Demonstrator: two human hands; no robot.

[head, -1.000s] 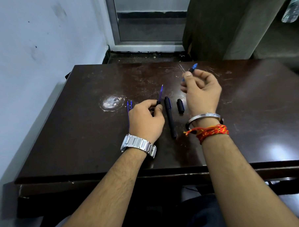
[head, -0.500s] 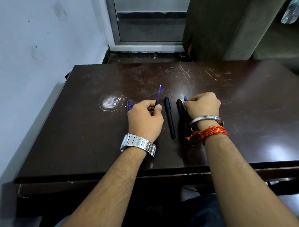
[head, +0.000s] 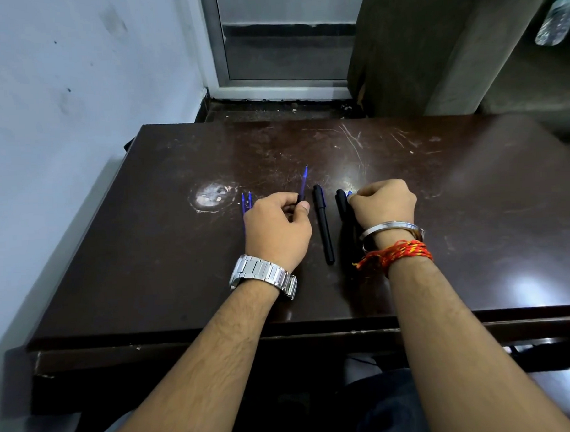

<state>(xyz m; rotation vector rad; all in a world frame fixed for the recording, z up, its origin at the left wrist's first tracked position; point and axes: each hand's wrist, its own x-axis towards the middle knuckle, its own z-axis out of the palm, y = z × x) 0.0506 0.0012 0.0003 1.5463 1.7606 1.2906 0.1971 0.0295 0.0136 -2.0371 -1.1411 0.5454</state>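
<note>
Starting nearest, a watch (head: 263,275) sits on the left wrist, and a red thread (head: 396,255) and a steel bangle (head: 392,227) on the right. Both forearms reach over the tabletop's (head: 149,270) near edge.

Just beyond, the left hand (head: 278,232) rests on the tabletop with thumb and fingers closed on a blue refill (head: 303,182), whose tip slants up and away. The right hand (head: 382,201) is curled knuckles-up. Its fingertips pinch a small blue piece (head: 349,193) at the head of a black pen (head: 342,206) that lies partly under the hand. A second pen (head: 323,227) lies loose between the hands, touching neither.

Two spare refills (head: 246,202) show just left of the left hand, with a white scuff (head: 212,196) beyond them.

Several things could likely go wrong from here. The blue piece is small and mostly hidden, so it could slip from the pinch and skid on the glossy top. The thin refill could bend if pushed in at an angle. A sideways wrist could knock the loose pen away.

Farthest off stand a door (head: 286,52) and a bottle (head: 556,21).
</note>
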